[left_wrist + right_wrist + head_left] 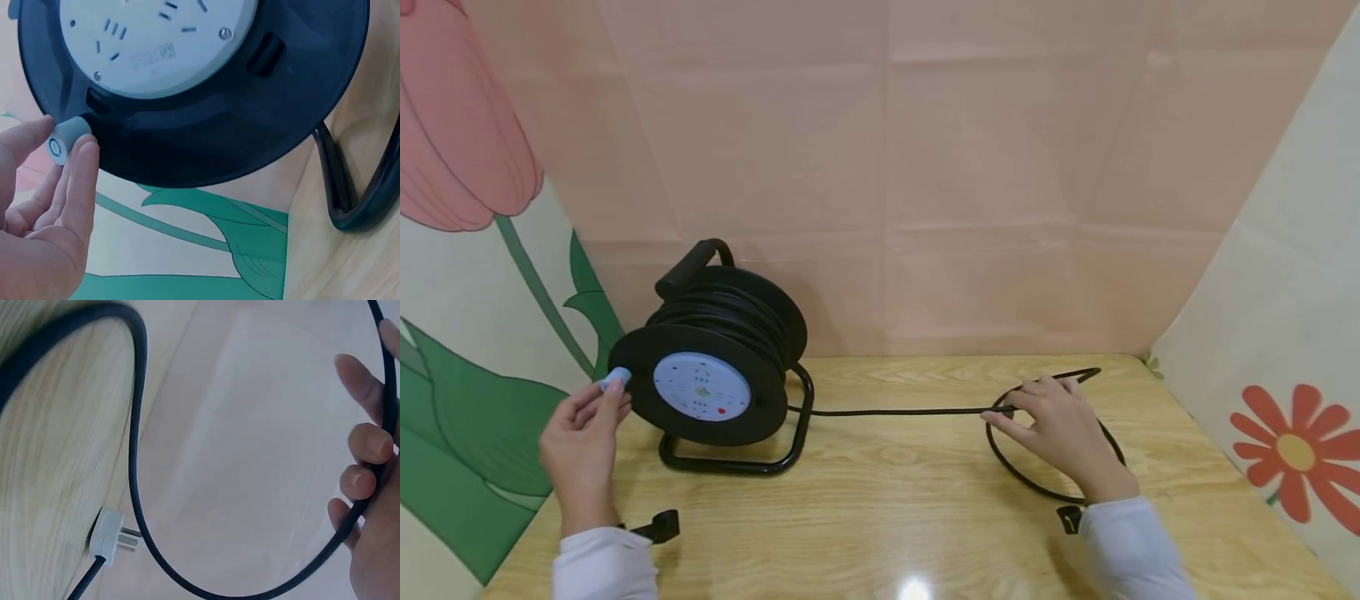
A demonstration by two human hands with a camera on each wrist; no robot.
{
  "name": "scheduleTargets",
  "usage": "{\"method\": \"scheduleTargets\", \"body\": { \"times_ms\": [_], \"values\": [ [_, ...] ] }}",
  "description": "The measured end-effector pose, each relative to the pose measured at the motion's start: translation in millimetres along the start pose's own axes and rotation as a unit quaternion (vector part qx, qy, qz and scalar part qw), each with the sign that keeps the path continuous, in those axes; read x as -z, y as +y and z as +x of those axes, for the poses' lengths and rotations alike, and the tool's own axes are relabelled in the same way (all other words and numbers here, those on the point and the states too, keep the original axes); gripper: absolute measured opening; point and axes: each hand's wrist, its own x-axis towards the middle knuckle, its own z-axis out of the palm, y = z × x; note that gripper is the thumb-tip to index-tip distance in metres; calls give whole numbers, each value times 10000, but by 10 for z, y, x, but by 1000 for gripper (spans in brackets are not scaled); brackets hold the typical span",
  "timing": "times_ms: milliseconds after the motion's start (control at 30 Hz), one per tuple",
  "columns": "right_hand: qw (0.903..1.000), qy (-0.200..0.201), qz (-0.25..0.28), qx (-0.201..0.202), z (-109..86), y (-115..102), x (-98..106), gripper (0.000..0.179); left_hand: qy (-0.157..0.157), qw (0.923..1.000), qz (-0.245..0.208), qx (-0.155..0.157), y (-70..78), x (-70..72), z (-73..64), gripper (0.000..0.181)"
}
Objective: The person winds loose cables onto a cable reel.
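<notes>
A black cable reel (640,383) stands on its tubular frame (805,417) at the left of the table, with a pale round socket panel (700,383) facing forward. At the rim of its front disc my left hand (583,446) pinches a light blue crank knob (70,139) between thumb and fingers. Black cable (887,412) runs nearly straight from the reel to my right hand (1067,433), whose fingers curl round it. Past that hand the cable bends into a loose loop. A white plug (107,537) with metal pins lies at the cable's end in the right wrist view.
The wooden table (880,500) meets a pinkish covering (925,208) at the back. Flower-printed panels (1210,292) stand at both sides. The reel's carrying handle (688,267) sticks up on top. A black strap (662,527) shows by my left wrist.
</notes>
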Motion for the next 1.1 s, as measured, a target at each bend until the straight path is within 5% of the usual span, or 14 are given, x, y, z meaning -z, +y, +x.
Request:
{"method": "scheduleTargets", "body": {
  "times_ms": [300,633,1100],
  "values": [
    [9998,60,-59,168,4,-34,-9,15,232,9985,-490,-125,35,-129,-71,46],
    [9805,1898,-343,382,83,-136,-48,45,121,9897,-1408,-230,62,-272,-162,43],
    [9834,1531,348,912,106,-220,-49,20,-29,9721,-2214,-769,31,-530,-245,39]
  ]
}}
